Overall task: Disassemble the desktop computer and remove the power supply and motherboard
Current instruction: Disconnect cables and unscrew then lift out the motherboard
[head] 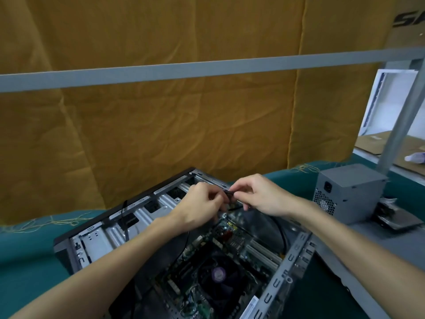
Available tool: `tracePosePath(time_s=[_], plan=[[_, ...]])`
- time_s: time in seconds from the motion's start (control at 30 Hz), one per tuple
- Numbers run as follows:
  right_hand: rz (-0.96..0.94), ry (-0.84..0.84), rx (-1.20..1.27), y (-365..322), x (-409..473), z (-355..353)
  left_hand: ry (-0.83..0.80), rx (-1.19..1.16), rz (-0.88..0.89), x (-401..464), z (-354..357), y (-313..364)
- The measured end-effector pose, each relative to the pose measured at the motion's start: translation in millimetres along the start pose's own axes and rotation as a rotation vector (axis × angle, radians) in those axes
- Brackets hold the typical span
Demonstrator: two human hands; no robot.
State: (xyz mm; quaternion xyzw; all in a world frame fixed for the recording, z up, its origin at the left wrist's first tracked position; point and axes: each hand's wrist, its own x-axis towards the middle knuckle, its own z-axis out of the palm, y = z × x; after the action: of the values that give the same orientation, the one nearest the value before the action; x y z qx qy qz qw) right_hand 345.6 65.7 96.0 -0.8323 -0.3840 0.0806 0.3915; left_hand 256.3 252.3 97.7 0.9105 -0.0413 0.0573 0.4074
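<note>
An open desktop case (96, 238) lies on its side on the green table cover. Inside it the motherboard (230, 245) shows, with a black CPU fan (220, 275) near the front. A grey power supply (349, 192) stands outside the case at the right. My left hand (200, 206) and my right hand (259, 196) meet over the far end of the case. Both pinch a thin black cable (230, 195) between fingers and thumb. The cable's lower run is hidden behind my hands.
A black cable (125, 219) hangs over the case's far wall. A dark flat part (397, 217) lies beside the power supply. A grey metal frame bar (207, 67) and post (400, 125) stand in front of a brown cloth backdrop. Cardboard and a bottle (416, 157) lie far right.
</note>
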Motion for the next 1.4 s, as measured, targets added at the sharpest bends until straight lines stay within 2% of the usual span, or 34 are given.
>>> tracePosePath(time_s=[0.07,0.13,0.2,0.4,0.47,0.53,0.6,0.7,0.83,1.0,1.1,1.2,1.27,1.4], plan=[[-0.042,0.092,-0.238,3.8,8.8,-7.1,0.17,0.293,0.158,4.1,1.1,-5.1],[-0.069,0.134,-0.345,6.8,19.8,-11.3,0.247,0.3,0.212,10.8,1.8,-13.3],[-0.049,0.168,-0.352,10.2,30.0,-11.1,0.254,0.242,0.204,22.4,2.1,-23.3],[0.27,0.14,-0.367,14.7,25.1,5.1,0.148,0.465,0.343,50.9,0.9,-47.8],[0.307,0.2,-0.531,11.7,1.9,15.9,0.036,0.467,0.382,57.2,0.0,-48.3],[0.316,0.172,-0.784,9.3,-21.7,24.6,-0.073,0.538,0.388,63.9,2.0,-46.1],[0.364,0.119,-0.878,9.8,-29.4,23.4,-0.121,0.646,0.365,69.1,4.1,-41.8],[0.386,0.073,-0.874,10.9,-24.1,14.7,-0.129,0.684,0.332,73.7,3.1,-36.0],[0.291,0.069,-0.869,15.7,-7.1,16.8,-0.072,0.748,0.299,67.5,-7.4,-44.1],[0.084,-0.053,-0.771,13.6,53.6,26.1,0.048,0.801,0.091,51.3,-38.5,-75.8],[0.003,-0.12,-0.751,9.1,94.8,34.1,0.127,0.761,-0.043,44.6,-53.5,-95.5],[-0.043,-0.128,-0.772,7.1,117.6,42.9,0.209,0.678,-0.092,41.3,-58.5,-105.8],[-0.028,-0.078,-0.813,15.8,113.6,42.8,0.247,0.644,-0.098,39.7,-56.4,-105.8],[0.184,-0.001,-0.885,33.8,91.9,25.7,0.266,0.535,-0.115,40.5,-51.5,-98.9]])
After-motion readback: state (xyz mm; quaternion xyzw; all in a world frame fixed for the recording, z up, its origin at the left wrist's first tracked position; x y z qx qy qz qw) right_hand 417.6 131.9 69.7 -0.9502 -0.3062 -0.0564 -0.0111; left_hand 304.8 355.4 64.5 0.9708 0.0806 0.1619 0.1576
